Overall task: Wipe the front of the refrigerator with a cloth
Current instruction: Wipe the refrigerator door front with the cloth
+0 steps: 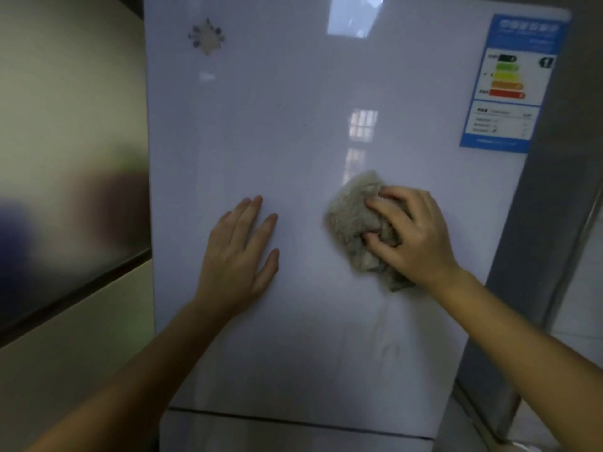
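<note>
Two hands on the white refrigerator door (293, 141).
Left hand (239, 252) lies flat, fingers straight; right hand (412, 233) grips a crumpled grey cloth (349, 220) against it.

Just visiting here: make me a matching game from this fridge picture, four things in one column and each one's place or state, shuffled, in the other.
1. left hand
2. cloth
3. energy label
4. small decal

a. top right of the door
b. flat on the door, fingers straight
c. top left of the door
d. bunched under the right hand

Pairs: 1-b, 2-d, 3-a, 4-c
</note>
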